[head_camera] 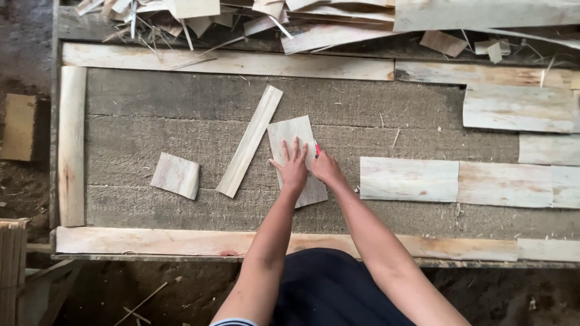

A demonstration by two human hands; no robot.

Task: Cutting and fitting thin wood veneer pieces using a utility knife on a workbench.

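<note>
My left hand (293, 167) lies flat with spread fingers on a pale rectangular sheet of thin wood veneer (291, 133) at the middle of the grey work surface (181, 108). My right hand (326, 169) is closed around a small red-handled cutter (317, 149) held against the sheet's right edge. A long narrow veneer strip (250, 140) lies slanted just left of the sheet, and a small squarish piece (176, 175) lies farther left.
Veneer sheets (409, 179) lie in rows on the right side, and strips frame the surface at left (72, 145), back (229, 61) and front (181, 241). A heap of offcuts (272, 18) fills the far edge. Dirt floor lies below.
</note>
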